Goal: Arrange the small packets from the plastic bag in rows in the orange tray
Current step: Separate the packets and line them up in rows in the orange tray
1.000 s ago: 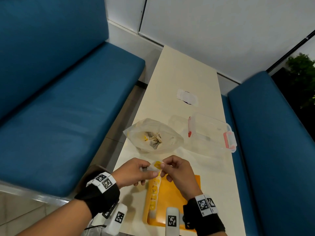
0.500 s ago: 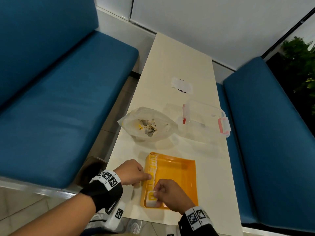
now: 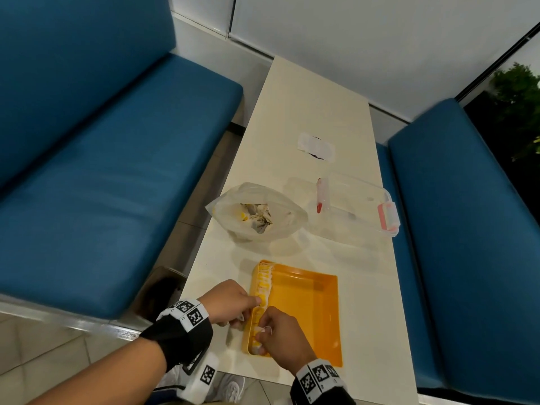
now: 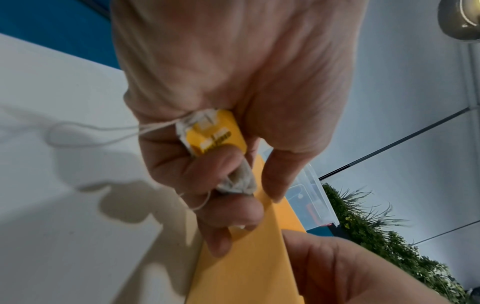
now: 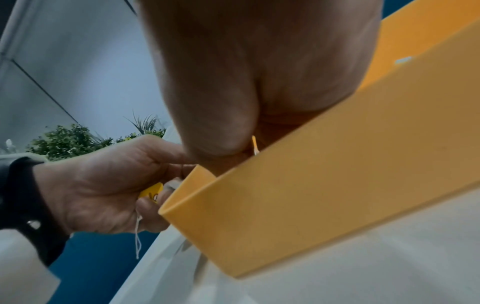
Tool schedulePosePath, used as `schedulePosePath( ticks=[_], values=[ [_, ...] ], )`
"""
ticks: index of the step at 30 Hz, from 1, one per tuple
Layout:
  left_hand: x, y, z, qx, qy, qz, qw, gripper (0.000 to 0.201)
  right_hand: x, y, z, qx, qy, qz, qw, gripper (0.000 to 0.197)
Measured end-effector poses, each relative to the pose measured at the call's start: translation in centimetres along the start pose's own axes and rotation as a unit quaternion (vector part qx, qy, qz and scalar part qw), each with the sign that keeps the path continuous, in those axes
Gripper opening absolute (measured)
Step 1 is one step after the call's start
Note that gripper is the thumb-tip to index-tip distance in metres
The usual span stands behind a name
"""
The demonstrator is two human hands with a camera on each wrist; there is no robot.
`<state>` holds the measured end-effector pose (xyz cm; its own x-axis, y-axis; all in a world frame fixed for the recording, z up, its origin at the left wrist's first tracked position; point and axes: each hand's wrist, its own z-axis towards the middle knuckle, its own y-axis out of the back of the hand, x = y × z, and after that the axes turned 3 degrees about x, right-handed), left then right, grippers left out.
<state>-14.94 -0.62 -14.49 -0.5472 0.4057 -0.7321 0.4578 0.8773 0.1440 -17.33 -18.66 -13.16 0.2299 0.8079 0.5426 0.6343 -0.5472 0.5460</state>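
Note:
The orange tray (image 3: 306,311) lies at the table's near end, with a row of small yellow-and-white packets (image 3: 263,285) standing along its left wall. My left hand (image 3: 233,302) rests at the tray's left rim; its thumb touches the rim (image 4: 246,267), and its fingers grip spare packets (image 4: 215,139) with trailing strings. My right hand (image 3: 277,331) is curled inside the near-left corner and pinches a packet (image 3: 261,331) at the row's near end. The plastic bag (image 3: 257,211) stands open beyond the tray, with more packets inside.
A clear lidded box (image 3: 356,206) with pink latches stands right of the bag. Farther up the table lies a white paper (image 3: 317,146). Blue benches flank the narrow table on both sides. The table's near edge runs just behind the tray.
Both hands held a packet above the tray's far edge. My right hand has since carried it down into the near-left corner, and my left hand has moved to the tray's left rim.

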Motion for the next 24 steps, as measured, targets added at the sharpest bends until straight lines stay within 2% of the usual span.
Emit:
schedulePosePath(
  ticks=[7,12,16,20,24],
  values=[
    [0.2,-0.1,0.0,0.015,0.018,-0.029,0.999,0.042,-0.2,-0.4,0.4,0.002,0.002,-0.056,0.998,0.031],
    [0.2,-0.1,-0.1,0.02,0.023,-0.04,0.999,0.043,0.4,-0.1,0.8,0.01,-0.041,-0.042,0.998,0.048],
    [0.3,0.0,-0.2,0.028,0.023,-0.049,0.998,0.041,0.8,0.6,1.1,0.034,-0.063,-0.028,0.997,0.052],
    [0.4,0.2,-0.2,0.034,0.022,-0.05,0.998,0.041,0.8,1.0,1.5,0.058,-0.087,0.029,0.994,0.044],
    [0.3,0.3,-0.1,0.035,0.014,-0.044,0.998,0.04,0.7,0.7,1.6,0.038,-0.084,0.051,0.994,0.035]
  ],
)
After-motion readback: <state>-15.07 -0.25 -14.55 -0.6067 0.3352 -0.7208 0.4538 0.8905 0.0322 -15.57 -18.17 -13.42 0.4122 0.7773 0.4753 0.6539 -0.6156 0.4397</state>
